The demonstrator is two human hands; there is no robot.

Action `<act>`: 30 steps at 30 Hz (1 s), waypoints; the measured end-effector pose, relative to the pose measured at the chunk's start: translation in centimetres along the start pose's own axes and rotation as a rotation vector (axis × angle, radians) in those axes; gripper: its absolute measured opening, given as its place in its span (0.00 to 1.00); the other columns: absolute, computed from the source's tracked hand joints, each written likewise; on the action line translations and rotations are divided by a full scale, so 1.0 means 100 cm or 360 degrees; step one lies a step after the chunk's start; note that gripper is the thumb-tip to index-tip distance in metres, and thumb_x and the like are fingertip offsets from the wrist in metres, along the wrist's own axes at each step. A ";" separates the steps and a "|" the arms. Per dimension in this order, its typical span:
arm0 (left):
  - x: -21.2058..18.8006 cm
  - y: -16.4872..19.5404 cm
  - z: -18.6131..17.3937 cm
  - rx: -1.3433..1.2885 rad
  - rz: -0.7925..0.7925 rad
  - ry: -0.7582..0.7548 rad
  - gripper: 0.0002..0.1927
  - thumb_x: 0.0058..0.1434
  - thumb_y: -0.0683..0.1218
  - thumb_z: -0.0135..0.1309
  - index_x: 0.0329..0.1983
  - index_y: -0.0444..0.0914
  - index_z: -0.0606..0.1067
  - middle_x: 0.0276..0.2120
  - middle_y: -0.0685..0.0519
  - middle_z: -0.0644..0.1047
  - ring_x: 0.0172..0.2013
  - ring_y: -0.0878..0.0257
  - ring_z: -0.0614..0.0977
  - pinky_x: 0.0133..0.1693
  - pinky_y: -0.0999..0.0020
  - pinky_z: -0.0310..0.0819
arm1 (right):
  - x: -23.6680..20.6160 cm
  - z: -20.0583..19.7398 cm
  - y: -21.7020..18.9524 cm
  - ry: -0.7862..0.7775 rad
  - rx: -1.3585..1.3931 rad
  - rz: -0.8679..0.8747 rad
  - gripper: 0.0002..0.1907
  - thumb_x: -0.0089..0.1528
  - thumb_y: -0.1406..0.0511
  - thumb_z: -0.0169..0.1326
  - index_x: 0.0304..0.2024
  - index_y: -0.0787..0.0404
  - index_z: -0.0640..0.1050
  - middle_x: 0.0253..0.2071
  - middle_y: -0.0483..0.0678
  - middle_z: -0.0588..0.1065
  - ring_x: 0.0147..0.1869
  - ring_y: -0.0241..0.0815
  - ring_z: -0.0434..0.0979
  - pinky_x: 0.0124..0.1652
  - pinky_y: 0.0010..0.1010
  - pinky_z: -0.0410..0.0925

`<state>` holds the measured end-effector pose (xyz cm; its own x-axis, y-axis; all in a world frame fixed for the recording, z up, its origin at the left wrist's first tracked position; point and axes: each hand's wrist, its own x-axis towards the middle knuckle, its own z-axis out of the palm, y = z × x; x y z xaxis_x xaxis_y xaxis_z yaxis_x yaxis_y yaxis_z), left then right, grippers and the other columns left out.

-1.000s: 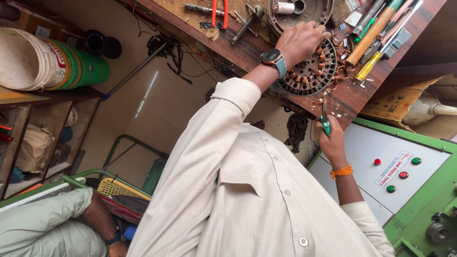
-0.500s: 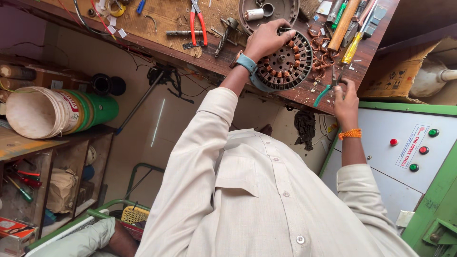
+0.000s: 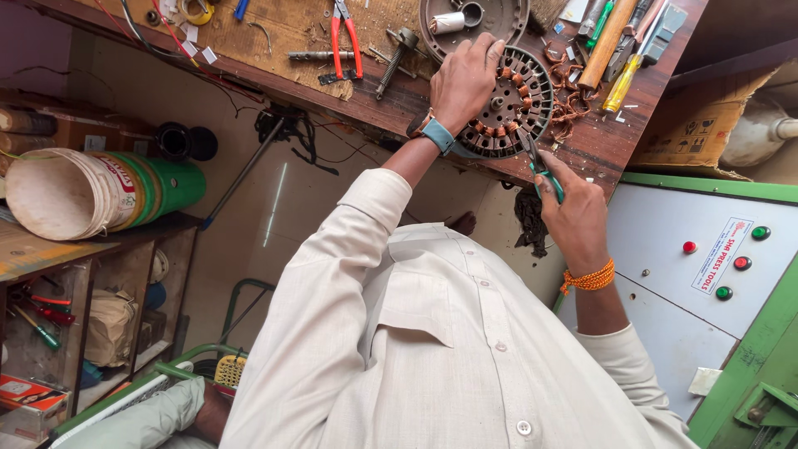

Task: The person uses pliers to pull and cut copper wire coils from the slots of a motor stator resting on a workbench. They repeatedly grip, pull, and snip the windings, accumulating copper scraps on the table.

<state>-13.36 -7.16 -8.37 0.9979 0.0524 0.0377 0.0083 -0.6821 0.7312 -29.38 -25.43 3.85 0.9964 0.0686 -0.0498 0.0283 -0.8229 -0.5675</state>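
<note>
Head view: the left hand [image 3: 465, 83] stays spread over the stator [image 3: 515, 104], fingers curled on its far rim and pressing it to the bench [image 3: 274, 41]. The stator lies flat near the bench's front edge, its copper coils facing up.

The right hand [image 3: 578, 220] has changed most. Half a second ago it sat by the bench edge, off to the stator's right. Now it is closed round the green-handled cutters [image 3: 544, 175], and their nose has come up to the stator's near rim. So the tool is now at the windings, with the stator held steady for it.

Loose copper scraps [image 3: 569, 79] lie just right of the stator, and red pliers [image 3: 345, 37] lie well to the left.

The cutter tip is dark against the coils, so I cannot tell whether it is open or touching a wire. The left palm hides part of the stator. The bench's far side is cut off at the top, and the shirt fills the lower frame.
</note>
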 end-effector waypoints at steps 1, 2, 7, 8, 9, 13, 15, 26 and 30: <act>-0.001 -0.001 0.001 -0.0009 0.0033 0.0021 0.20 0.73 0.61 0.38 0.50 0.49 0.76 0.39 0.49 0.79 0.40 0.46 0.82 0.40 0.48 0.75 | 0.003 -0.003 -0.001 -0.0082 -0.0035 0.0084 0.19 0.68 0.66 0.58 0.62 0.59 0.79 0.35 0.61 0.79 0.32 0.50 0.80 0.35 0.39 0.70; -0.001 -0.003 0.002 -0.0014 0.0064 0.0016 0.20 0.73 0.62 0.37 0.51 0.50 0.76 0.38 0.49 0.78 0.40 0.46 0.82 0.40 0.48 0.75 | 0.004 -0.007 -0.001 -0.0163 -0.0072 0.0166 0.19 0.68 0.66 0.58 0.62 0.58 0.79 0.34 0.62 0.79 0.31 0.52 0.80 0.34 0.40 0.70; 0.000 -0.010 0.014 0.0055 0.0105 -0.0024 0.22 0.71 0.64 0.37 0.54 0.54 0.76 0.36 0.48 0.76 0.37 0.48 0.82 0.36 0.50 0.76 | 0.000 0.007 -0.006 -0.0107 0.0040 -0.0029 0.20 0.69 0.68 0.57 0.64 0.60 0.76 0.37 0.60 0.79 0.33 0.51 0.81 0.36 0.37 0.70; 0.000 -0.011 0.015 0.0053 0.0110 0.0004 0.22 0.71 0.64 0.37 0.54 0.54 0.76 0.36 0.48 0.76 0.37 0.48 0.82 0.36 0.49 0.76 | -0.001 0.016 -0.008 0.0017 0.0120 -0.0167 0.20 0.70 0.68 0.56 0.65 0.61 0.76 0.41 0.60 0.80 0.36 0.50 0.82 0.38 0.36 0.71; 0.002 -0.012 0.016 0.0050 0.0124 0.0032 0.22 0.71 0.65 0.37 0.54 0.54 0.77 0.37 0.48 0.77 0.37 0.48 0.82 0.37 0.49 0.76 | -0.001 0.021 -0.009 0.0148 0.0201 -0.0303 0.20 0.71 0.69 0.55 0.66 0.61 0.75 0.45 0.59 0.81 0.40 0.49 0.84 0.41 0.34 0.72; 0.005 -0.011 0.016 0.0095 0.0092 -0.0002 0.21 0.70 0.65 0.38 0.55 0.56 0.77 0.38 0.48 0.77 0.37 0.47 0.82 0.37 0.50 0.77 | 0.004 0.024 -0.006 -0.0009 0.0063 0.0030 0.21 0.68 0.67 0.57 0.65 0.59 0.77 0.40 0.57 0.81 0.34 0.48 0.82 0.38 0.37 0.72; 0.005 -0.009 0.015 0.0112 0.0152 0.0007 0.21 0.71 0.65 0.38 0.55 0.56 0.77 0.38 0.48 0.77 0.38 0.47 0.82 0.38 0.50 0.77 | 0.007 0.016 -0.001 -0.0181 -0.0177 0.0133 0.20 0.68 0.66 0.59 0.63 0.57 0.80 0.38 0.59 0.81 0.36 0.51 0.82 0.38 0.41 0.72; 0.001 -0.011 0.018 -0.0017 0.0090 0.0044 0.19 0.72 0.64 0.38 0.50 0.52 0.74 0.37 0.52 0.75 0.36 0.51 0.80 0.33 0.51 0.75 | 0.027 0.028 0.038 -0.0436 -0.0207 0.0042 0.18 0.69 0.60 0.58 0.53 0.67 0.73 0.38 0.59 0.76 0.39 0.54 0.79 0.40 0.43 0.71; 0.002 -0.012 0.028 -0.0032 0.0097 0.0107 0.19 0.72 0.64 0.37 0.51 0.52 0.73 0.37 0.52 0.75 0.36 0.51 0.81 0.33 0.52 0.75 | 0.024 0.031 0.070 -0.0715 -0.0073 0.0355 0.11 0.69 0.64 0.55 0.45 0.66 0.71 0.32 0.57 0.76 0.33 0.51 0.78 0.37 0.43 0.69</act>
<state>-12.99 -8.31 -11.15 0.9899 0.0606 0.1281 -0.0546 -0.6708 0.7396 -27.06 -29.29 -2.85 0.8459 0.1158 -0.5206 -0.1681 -0.8685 -0.4663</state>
